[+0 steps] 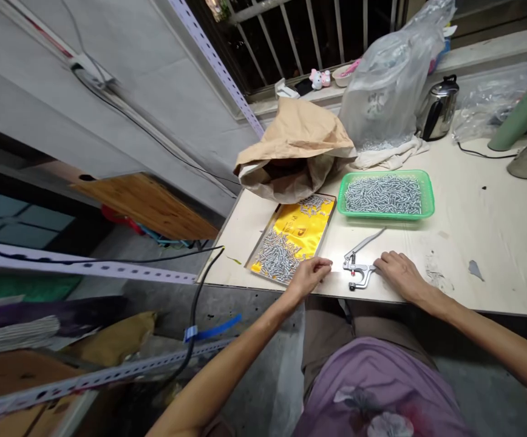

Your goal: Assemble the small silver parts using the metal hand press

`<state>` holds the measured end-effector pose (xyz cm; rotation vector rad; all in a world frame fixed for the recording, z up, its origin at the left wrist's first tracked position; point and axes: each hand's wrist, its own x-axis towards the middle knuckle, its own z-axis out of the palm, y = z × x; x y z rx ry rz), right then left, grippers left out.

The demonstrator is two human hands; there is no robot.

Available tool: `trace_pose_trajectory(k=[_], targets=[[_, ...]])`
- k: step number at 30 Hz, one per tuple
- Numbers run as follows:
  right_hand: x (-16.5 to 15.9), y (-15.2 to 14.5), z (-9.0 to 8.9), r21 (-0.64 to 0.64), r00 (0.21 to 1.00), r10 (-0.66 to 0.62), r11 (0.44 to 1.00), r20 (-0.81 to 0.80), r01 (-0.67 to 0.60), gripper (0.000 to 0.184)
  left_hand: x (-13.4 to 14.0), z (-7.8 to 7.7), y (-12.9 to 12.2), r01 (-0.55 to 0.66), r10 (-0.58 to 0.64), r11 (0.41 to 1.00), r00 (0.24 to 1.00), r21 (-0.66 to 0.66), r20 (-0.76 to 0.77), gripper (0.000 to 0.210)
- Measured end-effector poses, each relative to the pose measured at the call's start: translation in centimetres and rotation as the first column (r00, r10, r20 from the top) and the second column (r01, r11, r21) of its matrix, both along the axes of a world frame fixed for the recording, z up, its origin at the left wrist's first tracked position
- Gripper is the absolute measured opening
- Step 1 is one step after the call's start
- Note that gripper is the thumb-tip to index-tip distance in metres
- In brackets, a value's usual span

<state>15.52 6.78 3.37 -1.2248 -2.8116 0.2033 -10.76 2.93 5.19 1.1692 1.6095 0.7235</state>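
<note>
Silver hand pliers with a punch-like C-shaped jaw lie near the table's front edge, their upper handle raised at a slant. My right hand rests on the table with its fingers curled round the end of the lower handle. To the left of the jaw, my left hand is closed in a pinch; whatever is between the fingertips is too small to make out. Just beyond this hand lies a shallow tray with a yellow lining and many small silver metal pieces, heaped mostly at its near end.
A green plastic basket full of similar metal pieces stands behind the pliers. An open brown paper bag overhangs the tray's far end. Further back are a clear plastic bag and a metal kettle. A black cable hangs left.
</note>
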Motion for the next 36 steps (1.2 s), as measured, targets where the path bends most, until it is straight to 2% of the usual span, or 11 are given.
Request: trace_pose_trajectory(k=[2, 5, 9, 15, 21, 28, 32, 35, 36], targets=[[-0.1, -0.1, -0.2, -0.006, 1.0, -0.006, 1.0, 0.009, 0.006, 0.013, 2.0, -0.8, -0.6, -0.024, 0.035, 0.995, 0.993, -0.099, 0.111, 0.034], [-0.3, -0.3, -0.3, -0.011, 0.999, -0.017, 1.0, 0.044, 0.018, 0.013, 3.9, -1.9, -0.9, -0.084, 0.115, 0.98, 0.978, -0.179, 0.172, 0.038], [-0.5, -0.3, 0.1, -0.022, 0.996, -0.023, 0.999, 0.088, 0.025, 0.016, 4.7, -2.9, -0.8, -0.129, 0.163, 0.969, 0.975, -0.212, 0.15, 0.043], [-0.6, -0.6, 0.2, -0.021, 0.996, -0.035, 0.999, 0.082, 0.037, 0.017, 5.0, -3.1, -0.4, -0.133, 0.158, 0.955, 0.984, -0.265, 0.078, 0.046], [-0.4, -1.0, 0.3, -0.01, 0.998, -0.042, 0.999, 0.043, 0.042, 0.017, 5.1, -2.9, 0.0, -0.086, 0.092, 0.948, 0.996, -0.308, 0.007, 0.041], [-0.7, -1.1, 0.5, -0.018, 0.997, -0.053, 0.998, 0.053, 0.054, 0.02, 5.1, -2.0, 0.4, 0.033, -0.081, 0.916, 0.991, -0.401, -0.104, 0.033], [-0.7, -1.2, 0.4, -0.044, 0.997, -0.059, 0.997, 0.044, 0.061, 0.019, 5.2, -1.6, 0.6, 0.063, -0.112, 0.893, 0.99, -0.446, -0.085, 0.032], [-0.1, -0.7, 0.5, -0.092, 0.999, -0.032, 0.995, -0.005, 0.032, 0.011, 5.2, -1.5, 0.7, 0.092, -0.135, 0.875, 0.989, -0.476, -0.057, 0.033], [0.2, -0.2, 0.6, -0.102, 0.999, -0.017, 0.995, -0.03, 0.014, 0.019, 5.2, -1.5, 0.7, 0.101, -0.142, 0.869, 0.989, -0.485, -0.048, 0.034]])
